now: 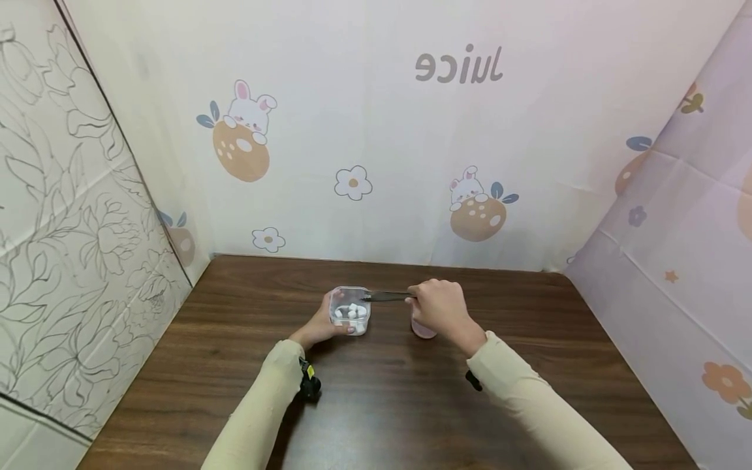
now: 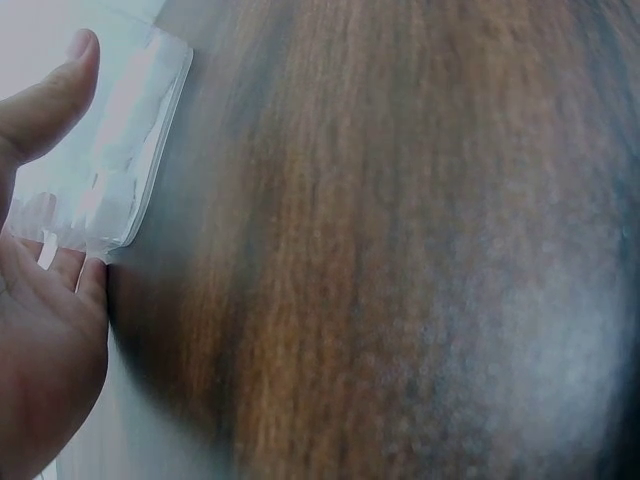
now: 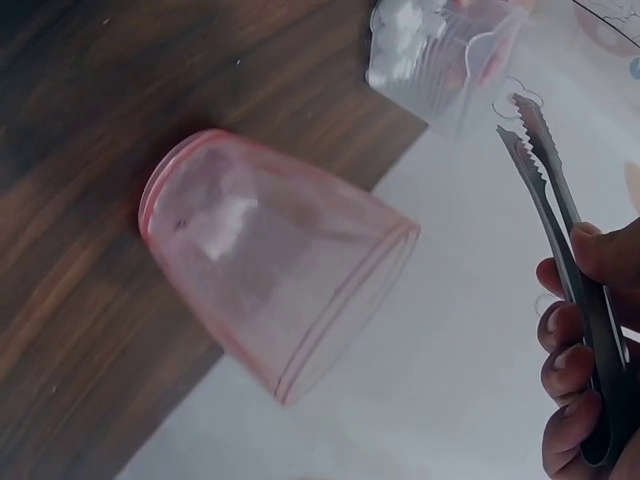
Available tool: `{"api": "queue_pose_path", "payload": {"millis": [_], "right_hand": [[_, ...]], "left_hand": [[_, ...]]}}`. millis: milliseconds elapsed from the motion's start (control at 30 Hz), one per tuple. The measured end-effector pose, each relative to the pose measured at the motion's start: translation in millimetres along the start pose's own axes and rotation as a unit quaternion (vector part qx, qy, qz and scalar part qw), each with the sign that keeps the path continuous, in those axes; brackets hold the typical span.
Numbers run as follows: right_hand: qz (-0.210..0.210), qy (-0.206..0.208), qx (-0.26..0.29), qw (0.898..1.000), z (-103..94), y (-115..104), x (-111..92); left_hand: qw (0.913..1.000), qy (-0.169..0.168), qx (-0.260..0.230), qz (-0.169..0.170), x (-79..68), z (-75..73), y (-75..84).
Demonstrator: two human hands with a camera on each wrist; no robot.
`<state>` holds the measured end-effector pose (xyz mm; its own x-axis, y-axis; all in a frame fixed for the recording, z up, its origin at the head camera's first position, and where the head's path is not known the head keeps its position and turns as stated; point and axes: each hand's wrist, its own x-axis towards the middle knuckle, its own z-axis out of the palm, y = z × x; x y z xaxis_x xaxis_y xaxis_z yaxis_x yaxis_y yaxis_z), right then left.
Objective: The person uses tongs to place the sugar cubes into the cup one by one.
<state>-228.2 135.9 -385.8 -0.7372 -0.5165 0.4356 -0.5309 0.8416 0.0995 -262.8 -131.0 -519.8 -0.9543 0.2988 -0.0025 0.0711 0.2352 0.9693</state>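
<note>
Clear plastic is forming the container [image 1: 352, 296], which in the head view is resting in the left hand [image 1: 320, 326], with several white pieces [image 1: 352, 312] lying loose inside. The right hand [image 1: 437, 305] is gripping the metal tongs [image 1: 388, 296], whose long axis is running almost level to nine o'clock, from the fist straight toward the container. From the tips, the white pieces are lying between seven and eight o'clock; whether the tips are reaching over the rim is hard to tell at this size. A pink cup [image 1: 423, 329] is standing on the brown table [image 1: 388, 391] at seven o'clock from the right hand, which is lying nearer to it than the left hand.

In the left wrist view, blurred, the container is showing toward eleven o'clock, and the thumb and fingers are holding it between them.

In the right wrist view, the thumb and curled fingers are pinching the tongs, which are pointing to eleven o'clock; the toothed tips are standing slightly apart with nothing between them. From those tips, the container is sitting at ten o'clock; the cup's mouth is facing between four and five.
</note>
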Motion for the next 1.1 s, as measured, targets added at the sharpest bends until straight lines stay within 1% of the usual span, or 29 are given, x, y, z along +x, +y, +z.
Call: {"api": "queue_pose_path", "payload": {"millis": [133,233,300,433,467,500,567,733,800,933,1100], "right_hand": [[0.010,-0.012,0.009,1.000,9.1,-6.6,7.8],[0.016,-0.026,0.011,0.999,14.1,-11.6,13.0],[0.020,-0.038,0.013,0.999,16.4,-15.0,15.7],[0.021,-0.055,0.017,0.998,22.5,-20.3,20.0],[0.019,-0.055,0.017,0.998,24.9,-21.3,21.1],[0.017,-0.053,0.017,0.998,27.3,-22.5,22.1],[0.014,-0.048,0.018,0.999,32.0,-25.1,23.7],[0.009,-0.033,0.014,0.999,41.3,-34.9,25.7],[0.008,-0.027,0.013,1.000,44.9,-39.0,26.0],[0.009,-0.021,0.001,1.000,51.0,-45.9,26.3],[0.015,-0.033,-0.011,0.999,54.5,-51.2,25.8]], "left_hand": [[1.0000,0.003,0.004,-0.006,2.7,-0.9,-1.8],[0.9999,0.003,0.010,0.000,3.7,-1.2,-1.2],[1.0000,0.001,0.007,0.003,0.1,-1.7,7.3],[0.9999,-0.012,0.005,0.010,-11.2,-4.1,29.7],[0.9998,-0.016,0.005,0.007,-12.7,-4.9,33.8],[0.9998,-0.018,0.008,0.009,-13.0,-5.6,34.4],[0.9999,-0.016,0.004,0.005,-8.1,-5.9,26.0],[0.9999,-0.001,-0.006,0.011,4.2,-2.4,-0.1],[0.9999,0.002,-0.005,0.016,5.2,-1.1,-3.5],[0.9997,0.004,-0.017,0.020,5.0,0.7,-5.6],[0.9995,0.007,-0.026,0.017,3.6,2.1,-5.4]]}}
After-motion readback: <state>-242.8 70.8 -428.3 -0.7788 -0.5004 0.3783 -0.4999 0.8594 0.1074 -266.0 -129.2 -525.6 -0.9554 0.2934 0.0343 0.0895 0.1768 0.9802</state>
